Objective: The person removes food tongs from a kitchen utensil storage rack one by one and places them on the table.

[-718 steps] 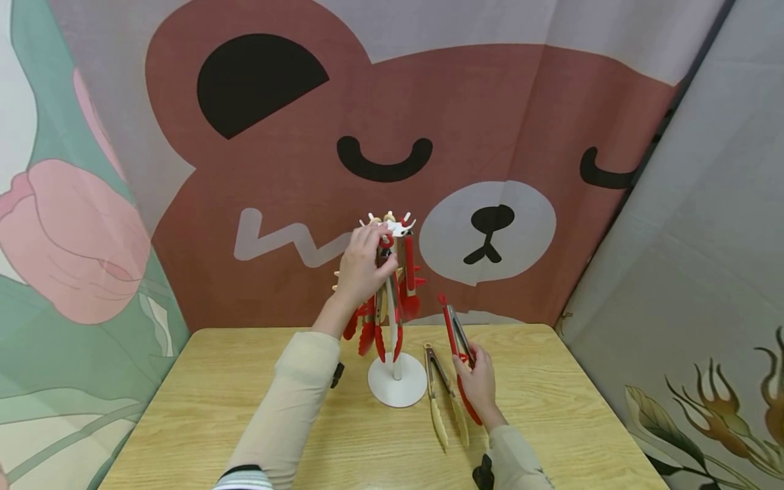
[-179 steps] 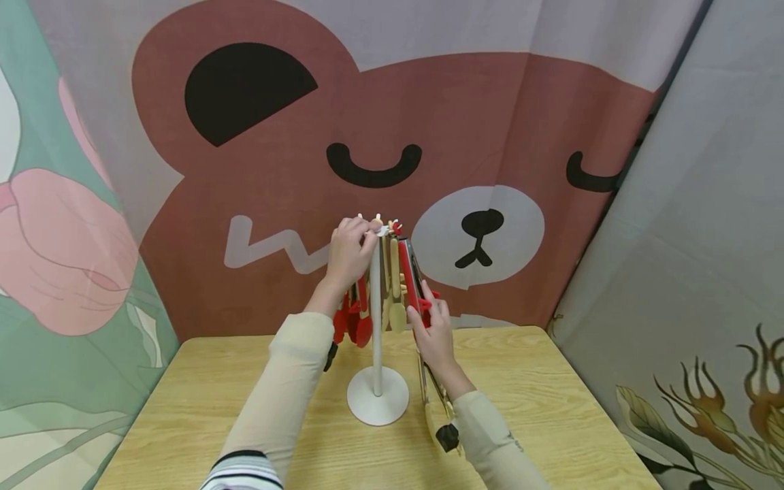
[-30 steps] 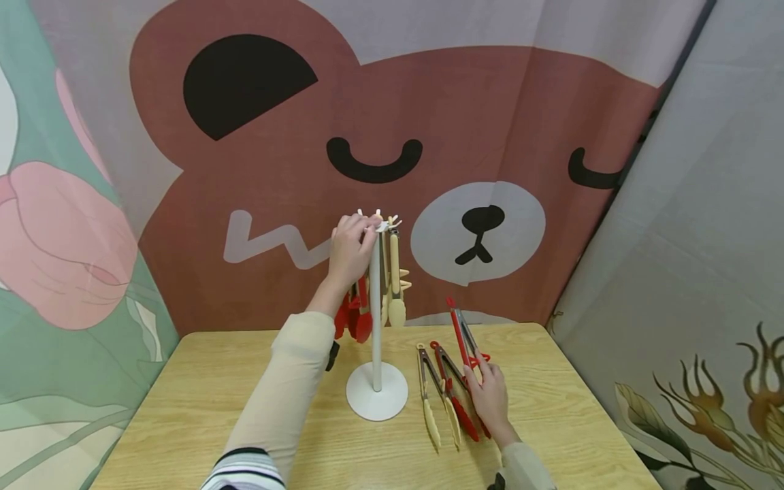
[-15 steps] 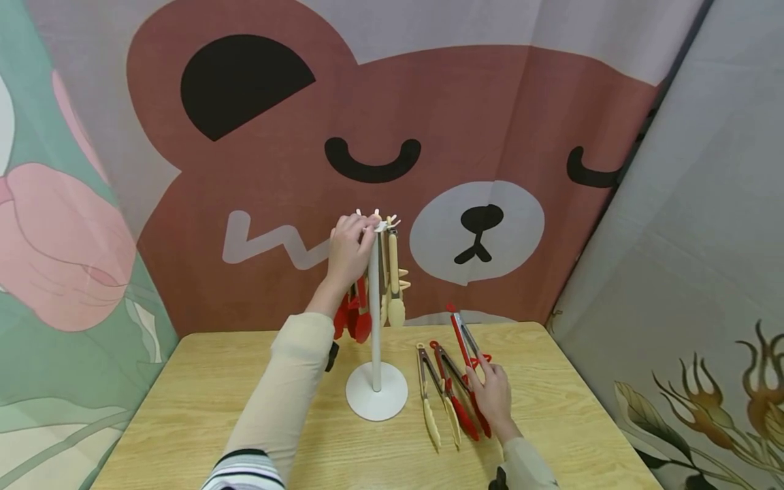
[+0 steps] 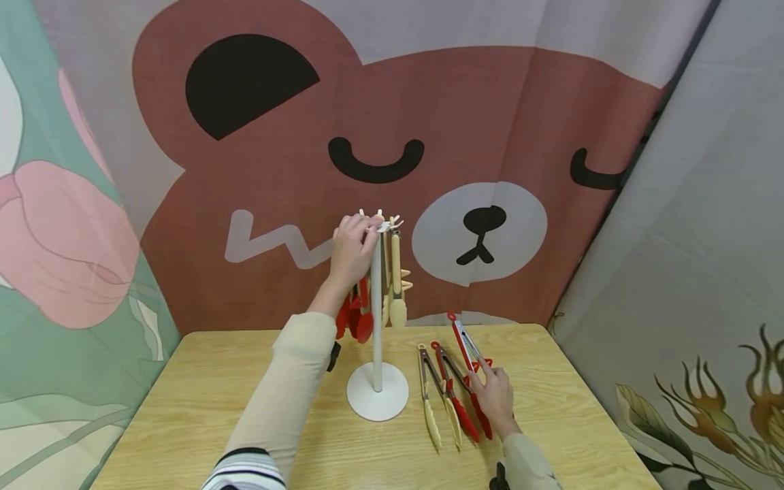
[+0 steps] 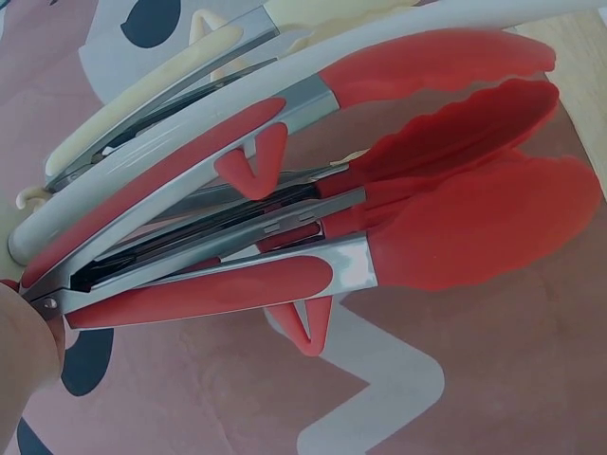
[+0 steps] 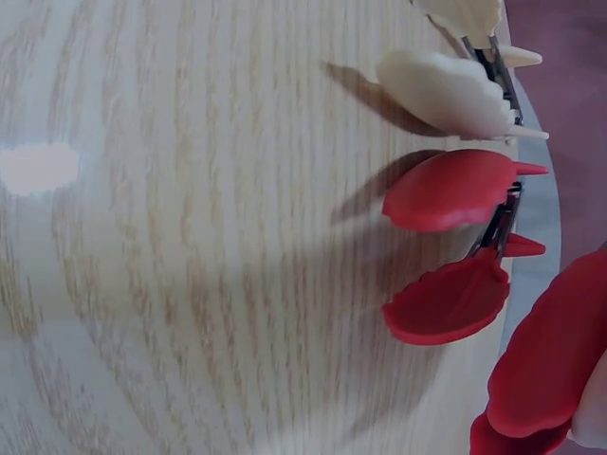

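Note:
My left hand [image 5: 353,248] grips the top of a white hook stand [image 5: 377,313], its thumb and fingers at the hook ring. Below that hand hang red tongs [image 6: 474,227], and cream tongs [image 5: 396,262] hang on the pole's other side. My right hand [image 5: 493,398] holds a pair of red tongs [image 5: 459,335] just over the table's right part, hinge end pointing away; in the right wrist view their red tips [image 7: 545,355] enter at the right edge. Left of them, another pair of red tongs [image 5: 463,416] and a pair of cream tongs [image 5: 431,422] lie side by side.
The stand's round white base [image 5: 364,405] rests on the wooden table [image 5: 245,401]. A curtain with a bear picture [image 5: 275,184] hangs behind the table's far edge. Pale curtains [image 5: 692,224] flank the right side.
Six seconds ago my right hand was at red tongs beside the stand; one red pair now lies by the cream tongs. In the last second the held tongs sink slightly. My left hand stays.

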